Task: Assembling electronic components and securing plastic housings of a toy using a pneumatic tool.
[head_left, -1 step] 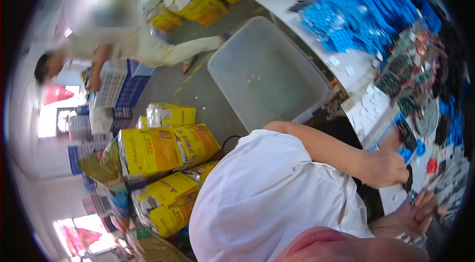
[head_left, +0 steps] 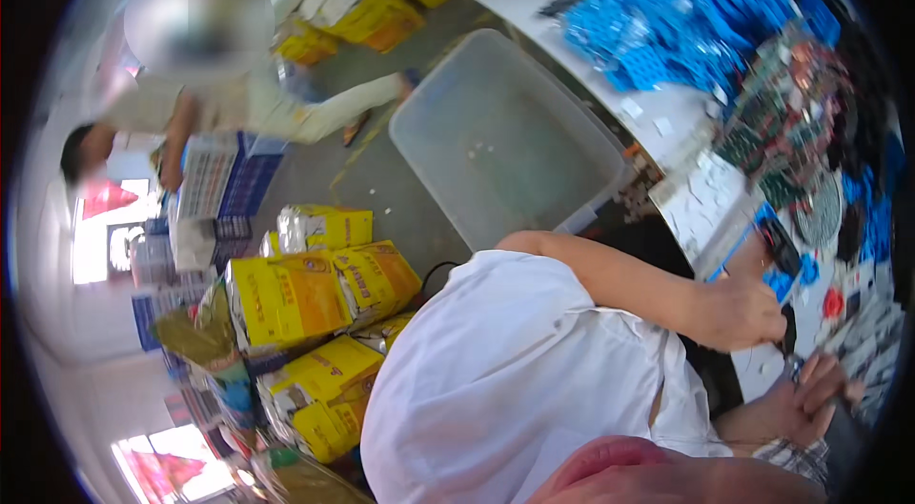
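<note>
My left hand (head_left: 742, 313) reaches over the edge of the white table (head_left: 701, 204), with its bare forearm coming out of my white shirt (head_left: 505, 380). It is closed around a dark tool handle (head_left: 787, 321) that points down. Just below it, my right hand (head_left: 810, 399) is curled around a small grey part (head_left: 796, 367), which touches the tool's tip. The two hands are close together at the right edge. What the part is stays too small to tell.
A large clear plastic bin (head_left: 505, 142) stands on the floor beside the table. Blue packets (head_left: 667, 37) and green circuit boards (head_left: 791, 123) are heaped on the table. Yellow sacks (head_left: 286, 299) are piled at left. Another person (head_left: 248, 104) bends over a blue crate (head_left: 224, 180).
</note>
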Demonstrator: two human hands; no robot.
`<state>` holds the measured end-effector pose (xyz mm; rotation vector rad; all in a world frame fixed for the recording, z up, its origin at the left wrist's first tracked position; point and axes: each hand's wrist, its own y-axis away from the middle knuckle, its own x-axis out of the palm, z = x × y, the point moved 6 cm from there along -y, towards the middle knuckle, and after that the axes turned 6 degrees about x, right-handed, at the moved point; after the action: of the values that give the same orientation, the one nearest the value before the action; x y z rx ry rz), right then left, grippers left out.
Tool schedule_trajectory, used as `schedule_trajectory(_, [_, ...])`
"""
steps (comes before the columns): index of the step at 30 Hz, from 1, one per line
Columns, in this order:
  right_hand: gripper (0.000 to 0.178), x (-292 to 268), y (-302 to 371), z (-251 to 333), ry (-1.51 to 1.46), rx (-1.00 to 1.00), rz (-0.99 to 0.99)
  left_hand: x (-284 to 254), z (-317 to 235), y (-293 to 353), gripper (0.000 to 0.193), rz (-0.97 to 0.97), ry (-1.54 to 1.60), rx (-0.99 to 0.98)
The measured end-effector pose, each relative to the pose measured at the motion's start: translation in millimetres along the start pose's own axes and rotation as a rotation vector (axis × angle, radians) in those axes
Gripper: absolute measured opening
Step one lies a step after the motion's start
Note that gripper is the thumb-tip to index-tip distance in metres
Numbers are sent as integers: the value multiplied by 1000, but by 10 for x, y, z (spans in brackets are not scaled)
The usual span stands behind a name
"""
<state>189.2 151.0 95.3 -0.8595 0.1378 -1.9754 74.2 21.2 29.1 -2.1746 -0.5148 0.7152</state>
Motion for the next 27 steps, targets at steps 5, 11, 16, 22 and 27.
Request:
schedule_trajectory(5, [38,210,-54,-83,63,8,141,-145,-71,29,12,-58,20,-26])
schedule_trajectory(11, [42,178,-11,-36,267,-8,73,-129,-23,-21,15,71,52,-25])
schedule_trajectory(16, [41,314,-146,-42,223,99,29,-57,29,-55,34,73,84,30])
schedule_trajectory(22, [35,49,-212,-186,286,63,-90,-177,368,-176,50,255,-113,-207])
schedule_trajectory(27, [25,-383,-493,-449,222,-34,-71,-188,742,-254,58,452,-406,-111])
